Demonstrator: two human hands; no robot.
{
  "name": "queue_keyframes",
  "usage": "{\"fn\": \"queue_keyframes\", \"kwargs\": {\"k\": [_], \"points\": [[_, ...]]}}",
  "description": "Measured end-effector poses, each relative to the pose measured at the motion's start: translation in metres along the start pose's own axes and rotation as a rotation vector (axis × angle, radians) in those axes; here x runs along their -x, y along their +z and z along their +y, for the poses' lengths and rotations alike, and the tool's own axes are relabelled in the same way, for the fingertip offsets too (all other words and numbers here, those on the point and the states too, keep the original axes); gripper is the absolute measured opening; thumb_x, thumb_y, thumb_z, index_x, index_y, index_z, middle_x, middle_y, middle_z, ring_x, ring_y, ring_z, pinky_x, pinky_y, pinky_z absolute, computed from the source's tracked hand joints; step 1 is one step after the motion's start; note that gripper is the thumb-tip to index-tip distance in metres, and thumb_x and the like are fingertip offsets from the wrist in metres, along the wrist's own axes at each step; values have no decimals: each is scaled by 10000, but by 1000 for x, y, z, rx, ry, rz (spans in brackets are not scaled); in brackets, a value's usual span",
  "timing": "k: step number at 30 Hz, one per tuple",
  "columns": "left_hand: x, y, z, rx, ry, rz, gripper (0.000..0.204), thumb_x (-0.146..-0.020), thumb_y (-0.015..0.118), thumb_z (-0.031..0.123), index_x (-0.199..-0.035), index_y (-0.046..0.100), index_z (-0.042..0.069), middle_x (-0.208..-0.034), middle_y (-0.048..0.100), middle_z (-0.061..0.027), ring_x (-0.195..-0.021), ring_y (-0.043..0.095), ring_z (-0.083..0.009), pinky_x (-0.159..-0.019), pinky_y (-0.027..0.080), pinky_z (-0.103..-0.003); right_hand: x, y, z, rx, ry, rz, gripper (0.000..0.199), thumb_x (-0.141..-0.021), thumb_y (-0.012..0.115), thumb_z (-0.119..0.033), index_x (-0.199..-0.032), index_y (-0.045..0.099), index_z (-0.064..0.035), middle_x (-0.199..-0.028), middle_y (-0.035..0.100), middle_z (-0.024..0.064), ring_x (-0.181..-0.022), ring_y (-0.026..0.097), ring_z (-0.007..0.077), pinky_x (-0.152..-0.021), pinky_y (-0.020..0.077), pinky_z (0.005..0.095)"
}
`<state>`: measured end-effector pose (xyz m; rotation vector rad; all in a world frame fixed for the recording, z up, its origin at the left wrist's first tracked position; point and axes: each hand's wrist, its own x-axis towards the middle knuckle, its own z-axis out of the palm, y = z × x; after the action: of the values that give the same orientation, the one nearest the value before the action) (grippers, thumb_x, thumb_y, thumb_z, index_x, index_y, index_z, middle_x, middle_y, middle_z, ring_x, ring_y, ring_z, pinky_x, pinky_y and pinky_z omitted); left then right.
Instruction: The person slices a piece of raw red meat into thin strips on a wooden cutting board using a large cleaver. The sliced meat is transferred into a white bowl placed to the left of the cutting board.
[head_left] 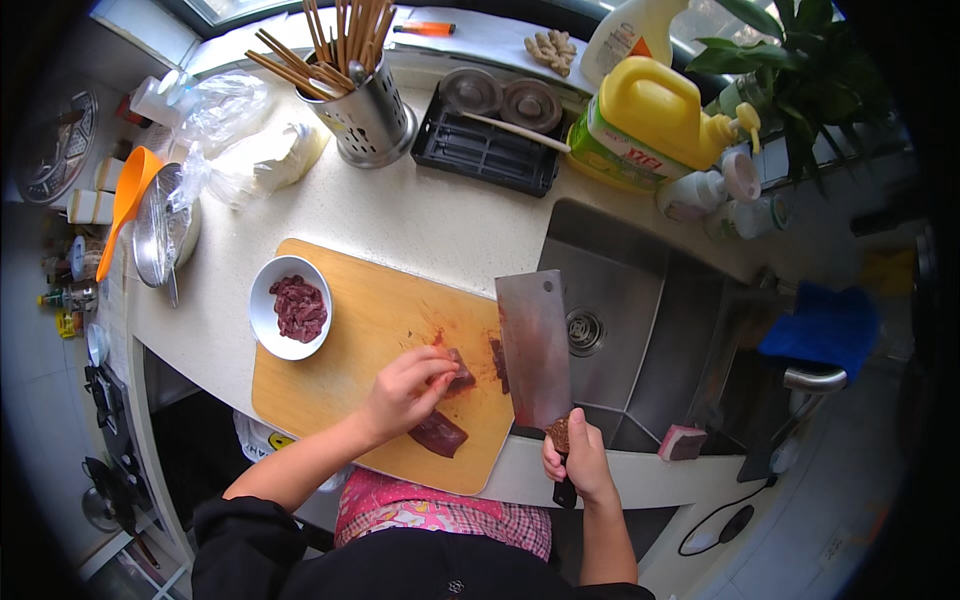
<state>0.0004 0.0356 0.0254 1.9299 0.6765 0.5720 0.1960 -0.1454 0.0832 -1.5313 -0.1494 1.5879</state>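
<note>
My left hand (pixel 408 392) is closed in a pinch at a small piece of dark red meat (pixel 462 372) on the wooden cutting board (pixel 350 390); the fingers partly cover it. Just below that hand lies a larger slab of dark red meat (pixel 438 435). In my right hand (pixel 582 462) is a cleaver (pixel 535 345), gripped by its handle, its broad blade tilted up over the board's right edge and the sink's rim. Dark cut slices (pixel 498 365) sit beside the blade. A white bowl (pixel 262 325) at the board's left holds cut meat strips (pixel 300 308).
Right of the board is a steel sink (pixel 600 260), with a pink-and-white sponge (pixel 682 442) on its near edge. Behind stand a chopstick holder (pixel 370 120), a black rack (pixel 480 150) and a yellow pump jug (pixel 650 120). A lidded pot (pixel 165 230) stands far left.
</note>
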Motion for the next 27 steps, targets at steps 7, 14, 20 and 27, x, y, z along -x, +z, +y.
{"fn": "queue_keyframes", "kwargs": {"k": [7, 14, 20, 27], "points": [[-32, 25, 18, 1440, -839, -92, 439, -996, 469, 238, -1369, 380, 24, -1345, 495, -135, -1247, 484, -259, -1064, 384, -419, 3, -4, 3, -355, 139, -271, 703, -966, 176, -647, -528, 315, -116, -435, 257, -49, -329, 244, 67, -337, 208, 215], [-29, 31, 1, 1505, -906, -122, 291, -973, 482, 193, -1197, 549, 20, -1213, 586, -113, -1182, 524, -250, -1016, 424, -403, 7, -8, 13, -355, 81, -239, 696, -956, 188, -667, -528, 308, -132, -427, 257, -57, -326, 218, 60, -332, 190, 214], [-29, 45, 9, -92, 88, -238, 519, -670, 715, 71, -1161, 555, 21, -1132, 540, -192, -1121, 501, -353, -951, 430, -429, 20, -23, 18, -448, 41, -166, 705, -958, 185, -664, -520, 316, -128, -414, 272, -46, -323, 226, 68, -328, 197, 218], [-29, 77, 15, -747, 201, -397, 263, -711, 640, 125, -958, 605, 42, -1006, 528, -129, -999, 478, -304, -816, 423, -387, 31, -22, 13, -470, 0, -137, 710, -960, 185, -661, -518, 328, -123, -413, 285, -41, -323, 234, 73, -329, 207, 218]]}}
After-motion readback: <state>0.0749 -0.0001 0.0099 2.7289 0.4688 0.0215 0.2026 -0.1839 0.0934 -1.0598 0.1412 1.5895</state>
